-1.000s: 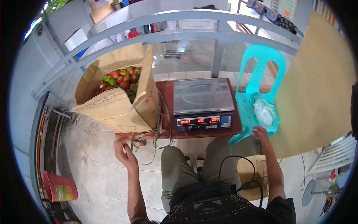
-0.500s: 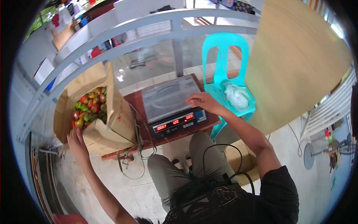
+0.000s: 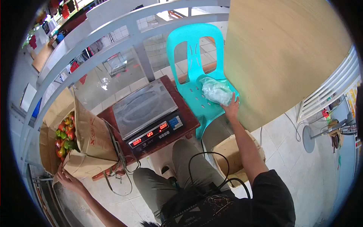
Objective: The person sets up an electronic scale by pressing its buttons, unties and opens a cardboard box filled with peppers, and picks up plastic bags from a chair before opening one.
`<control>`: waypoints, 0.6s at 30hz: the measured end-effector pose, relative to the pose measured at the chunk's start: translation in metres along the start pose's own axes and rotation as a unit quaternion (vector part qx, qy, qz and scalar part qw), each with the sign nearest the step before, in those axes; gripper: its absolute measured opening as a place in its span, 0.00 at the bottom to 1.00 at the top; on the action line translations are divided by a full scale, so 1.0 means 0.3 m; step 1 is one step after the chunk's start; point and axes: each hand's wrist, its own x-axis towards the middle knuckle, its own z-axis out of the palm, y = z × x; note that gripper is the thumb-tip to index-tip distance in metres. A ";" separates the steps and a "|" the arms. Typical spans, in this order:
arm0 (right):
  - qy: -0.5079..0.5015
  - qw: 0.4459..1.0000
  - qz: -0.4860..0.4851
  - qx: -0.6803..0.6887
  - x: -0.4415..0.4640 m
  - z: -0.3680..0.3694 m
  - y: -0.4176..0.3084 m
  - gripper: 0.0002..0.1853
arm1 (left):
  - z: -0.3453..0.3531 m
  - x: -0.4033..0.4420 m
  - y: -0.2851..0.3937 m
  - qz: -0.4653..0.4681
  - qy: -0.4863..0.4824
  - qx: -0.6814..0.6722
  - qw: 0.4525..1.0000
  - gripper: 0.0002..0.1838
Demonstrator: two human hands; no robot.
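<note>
A crumpled clear plastic bag (image 3: 216, 90) lies on the seat of a turquoise plastic chair (image 3: 194, 68). My right hand (image 3: 231, 109) is at the bag's near right corner, with the plastic between thumb and fingers. At far left stands an open cardboard box (image 3: 94, 140) holding many red, green and orange peppers (image 3: 66, 134). My left hand (image 3: 70, 181) rests at the box's near rim, fingers stretched along the edge and holding no pepper. Between box and chair sits a digital scale (image 3: 145, 108) with a bare metal pan and lit red digits.
The scale stands on a low dark red wooden table (image 3: 185, 117). A second open cardboard box (image 3: 236, 157) is on the floor by my right leg. Loose cords or straps (image 3: 121, 166) hang by the table. A grey railing (image 3: 141, 56) and a wooden panel (image 3: 280, 56) bound the area.
My right hand has moved from over the scale to the plastic bag on the chair. My left hand has drawn back slightly from the peppers to the box rim. The view has turned right.
</note>
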 end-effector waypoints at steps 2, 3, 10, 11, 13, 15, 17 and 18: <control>-0.012 0.998 0.053 0.027 0.077 0.053 -0.026 0.61 | 0.018 -0.004 -0.011 0.012 -0.001 -0.029 0.999 0.20; -0.021 0.998 0.058 0.020 0.099 0.081 -0.042 0.61 | 0.023 -0.006 -0.027 0.017 -0.001 -0.042 0.999 0.20; -0.141 0.985 -0.088 -0.041 0.241 0.282 -0.035 0.39 | 0.056 -0.043 -0.062 0.007 -0.020 -0.048 0.999 0.24; -0.142 0.978 -0.151 -0.019 0.251 0.315 0.003 0.33 | 0.059 -0.048 -0.062 0.014 -0.015 -0.049 0.999 0.24; -0.135 0.971 -0.164 0.105 0.199 0.253 -0.034 0.27 | 0.070 -0.046 -0.094 -0.002 -0.005 -0.035 0.999 0.22; -0.092 0.965 -0.191 0.156 0.177 0.245 -0.032 0.25 | 0.084 -0.036 -0.097 -0.015 0.039 0.030 0.999 0.21; -0.016 0.963 -0.236 0.131 0.204 0.337 0.042 0.24 | 0.090 -0.031 -0.073 -0.029 0.117 0.144 0.982 0.21; 0.000 0.962 -0.211 0.174 0.198 0.311 0.046 0.23 | 0.077 -0.027 0.015 -0.018 0.141 0.100 0.985 0.21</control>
